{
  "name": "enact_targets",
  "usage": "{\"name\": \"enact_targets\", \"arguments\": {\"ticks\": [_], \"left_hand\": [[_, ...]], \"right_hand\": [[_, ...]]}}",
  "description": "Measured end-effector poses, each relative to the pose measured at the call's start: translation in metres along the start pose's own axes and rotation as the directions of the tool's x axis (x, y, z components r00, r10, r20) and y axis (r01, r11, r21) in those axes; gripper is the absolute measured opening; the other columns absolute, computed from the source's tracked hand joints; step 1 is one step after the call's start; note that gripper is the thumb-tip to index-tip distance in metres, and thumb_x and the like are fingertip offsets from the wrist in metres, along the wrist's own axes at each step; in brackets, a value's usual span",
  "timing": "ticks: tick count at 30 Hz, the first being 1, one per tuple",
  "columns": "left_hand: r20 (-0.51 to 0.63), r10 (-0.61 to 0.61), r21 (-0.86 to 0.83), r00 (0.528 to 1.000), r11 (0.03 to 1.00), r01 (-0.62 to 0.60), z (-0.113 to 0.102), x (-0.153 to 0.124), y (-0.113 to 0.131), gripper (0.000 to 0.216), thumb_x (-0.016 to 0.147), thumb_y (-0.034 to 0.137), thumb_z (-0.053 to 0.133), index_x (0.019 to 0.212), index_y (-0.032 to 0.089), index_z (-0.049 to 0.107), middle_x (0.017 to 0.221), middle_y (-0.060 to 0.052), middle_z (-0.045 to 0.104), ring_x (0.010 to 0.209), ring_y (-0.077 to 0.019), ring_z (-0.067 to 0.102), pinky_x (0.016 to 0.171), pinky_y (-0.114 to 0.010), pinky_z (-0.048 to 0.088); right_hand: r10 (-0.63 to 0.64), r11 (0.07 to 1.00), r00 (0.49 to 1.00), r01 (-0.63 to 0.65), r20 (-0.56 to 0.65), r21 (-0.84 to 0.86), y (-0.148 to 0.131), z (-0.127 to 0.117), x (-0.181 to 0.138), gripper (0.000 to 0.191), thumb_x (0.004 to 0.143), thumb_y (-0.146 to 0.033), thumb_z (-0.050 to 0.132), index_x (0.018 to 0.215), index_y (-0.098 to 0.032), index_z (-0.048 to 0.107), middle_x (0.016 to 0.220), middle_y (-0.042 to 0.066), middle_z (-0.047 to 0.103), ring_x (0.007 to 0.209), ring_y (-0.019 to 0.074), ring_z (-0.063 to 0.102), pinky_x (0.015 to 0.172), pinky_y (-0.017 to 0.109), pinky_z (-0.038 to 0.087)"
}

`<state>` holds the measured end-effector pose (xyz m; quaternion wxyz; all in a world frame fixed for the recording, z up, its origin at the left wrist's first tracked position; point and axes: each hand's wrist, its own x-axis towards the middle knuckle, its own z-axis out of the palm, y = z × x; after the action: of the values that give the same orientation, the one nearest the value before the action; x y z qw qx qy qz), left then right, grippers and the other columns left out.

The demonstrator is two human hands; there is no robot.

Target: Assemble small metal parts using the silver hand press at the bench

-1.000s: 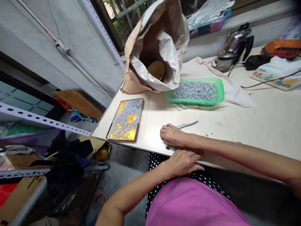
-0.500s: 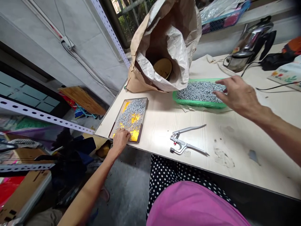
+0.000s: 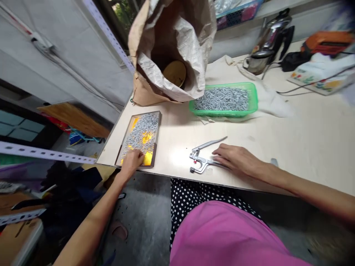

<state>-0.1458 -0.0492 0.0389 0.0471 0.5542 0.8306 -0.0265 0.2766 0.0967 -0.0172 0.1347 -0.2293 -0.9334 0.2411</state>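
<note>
My left hand [image 3: 133, 162] rests at the near edge of a shallow clear-walled tray [image 3: 158, 135] with a yellow bottom. Its fingers are curled together over small silver metal pieces [image 3: 142, 131] spread in the tray; what they pinch is hidden. Silver snap-fastener pliers [image 3: 201, 162] lie on the table with their handles apart. Over the lower handle is my right hand [image 3: 238, 159], fingers stretched out and touching or just above it; the handle's end is hidden beneath. Behind the pliers stands a green plastic basket [image 3: 253, 99] full of similar silver pieces.
A large paper sack [image 3: 149, 88] with a round yellowish container [image 3: 174, 73] inside stands at the back. Farther right are a metal kettle [image 3: 270, 40], an orange object [image 3: 324, 42] and a flowered tissue pack [image 3: 318, 75] with a cable. The table's front edge [image 3: 163, 175] is near my lap.
My right hand has come from above the green basket down to the pliers' lower handle. The left hand stays at the tray's near edge. The whole view has shifted a little.
</note>
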Motion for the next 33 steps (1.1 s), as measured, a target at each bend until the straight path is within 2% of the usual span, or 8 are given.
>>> {"name": "enact_targets", "arguments": {"ticks": [4, 8, 11, 13, 18, 26, 30, 33], "left_hand": [[-0.139, -0.073, -0.341, 0.988, 0.94, 0.022, -0.005, -0.009, 0.029, 0.025, 0.081, 0.041, 0.062, 0.082, 0.02, 0.075, 0.084, -0.008, 0.078, 0.079, -0.0256, 0.069, 0.077, -0.035, 0.053], [0.042, -0.029, -0.746, 0.999, 0.664, 0.05, 0.005, -0.032, 0.099, 0.039, 0.072, 0.054, 0.074, 0.091, 0.02, 0.08, 0.087, -0.006, 0.08, 0.076, -0.0225, 0.071, 0.074, -0.033, 0.056], [0.162, 0.03, -0.853, 0.986, 0.507, 0.125, 0.023, -0.044, 0.147, 0.039, 0.067, 0.052, 0.079, 0.087, 0.019, 0.081, 0.082, -0.006, 0.079, 0.072, -0.0204, 0.07, 0.074, -0.033, 0.056], [0.208, 0.028, -0.875, 0.978, 0.451, 0.173, 0.035, -0.047, 0.165, 0.039, 0.065, 0.053, 0.081, 0.083, 0.017, 0.08, 0.079, -0.006, 0.079, 0.072, -0.0199, 0.069, 0.073, -0.032, 0.056], [0.227, -0.016, -0.877, 0.974, 0.431, 0.211, 0.05, -0.048, 0.174, 0.039, 0.064, 0.053, 0.083, 0.077, 0.017, 0.079, 0.076, -0.006, 0.078, 0.074, -0.0201, 0.07, 0.074, -0.031, 0.055], [0.314, -0.015, -0.839, 0.949, 0.464, 0.284, 0.056, -0.045, 0.179, 0.049, 0.06, 0.061, 0.085, 0.078, 0.016, 0.078, 0.072, -0.006, 0.075, 0.067, -0.0179, 0.065, 0.063, -0.028, 0.048], [0.41, -0.005, -0.821, 0.912, 0.434, 0.371, 0.056, -0.037, 0.179, 0.055, 0.051, 0.064, 0.088, 0.073, 0.015, 0.075, 0.065, -0.003, 0.07, 0.056, -0.0129, 0.055, 0.055, -0.025, 0.041], [0.5, 0.075, -0.784, 0.863, 0.463, 0.414, 0.053, -0.029, 0.177, 0.054, 0.049, 0.064, 0.089, 0.065, 0.015, 0.071, 0.053, 0.002, 0.058, 0.048, -0.009, 0.044, 0.049, -0.023, 0.033]], "right_hand": [[0.065, 0.997, 0.985, -0.058, 0.16, -0.045, -0.013, 0.005, -0.009, 0.022, 0.106, -0.033, 0.053, 0.104, -0.018, 0.068, 0.102, 0.009, 0.066, 0.081, 0.0191, 0.062, 0.068, 0.031, 0.043], [0.111, 0.989, 0.977, -0.09, 0.18, -0.12, -0.009, 0.017, -0.005, 0.016, 0.104, -0.023, 0.052, 0.098, -0.016, 0.065, 0.099, 0.009, 0.065, 0.074, 0.0167, 0.054, 0.064, 0.031, 0.035], [0.072, 0.979, 0.987, -0.043, 0.143, -0.198, -0.008, 0.026, -0.004, 0.017, 0.102, -0.013, 0.046, 0.093, -0.016, 0.061, 0.093, 0.008, 0.064, 0.069, 0.0159, 0.047, 0.061, 0.033, 0.029], [0.013, 0.974, 0.995, 0.01, 0.101, -0.226, -0.009, 0.029, -0.005, 0.022, 0.101, -0.007, 0.041, 0.093, -0.016, 0.06, 0.092, 0.008, 0.063, 0.068, 0.0162, 0.044, 0.061, 0.034, 0.028], [-0.097, 0.958, 0.993, 0.113, 0.074, -0.262, -0.013, 0.026, -0.011, 0.029, 0.102, -0.002, 0.035, 0.097, -0.016, 0.06, 0.092, 0.008, 0.062, 0.073, 0.0179, 0.047, 0.064, 0.035, 0.031], [-0.117, 0.962, 0.992, 0.126, 0.053, -0.24, -0.012, 0.028, -0.009, 0.027, 0.101, -0.001, 0.037, 0.099, -0.017, 0.058, 0.093, 0.007, 0.062, 0.077, 0.0186, 0.052, 0.067, 0.035, 0.036], [-0.109, 0.955, 0.99, 0.128, 0.085, -0.268, -0.008, 0.03, -0.008, 0.027, 0.102, -0.001, 0.036, 0.102, -0.016, 0.058, 0.095, 0.008, 0.063, 0.077, 0.0181, 0.052, 0.066, 0.034, 0.035], [-0.093, 0.957, 0.991, 0.114, 0.092, -0.265, -0.003, 0.033, -0.006, 0.027, 0.102, -0.002, 0.036, 0.103, -0.016, 0.058, 0.097, 0.008, 0.063, 0.076, 0.0179, 0.051, 0.066, 0.034, 0.034]]}}
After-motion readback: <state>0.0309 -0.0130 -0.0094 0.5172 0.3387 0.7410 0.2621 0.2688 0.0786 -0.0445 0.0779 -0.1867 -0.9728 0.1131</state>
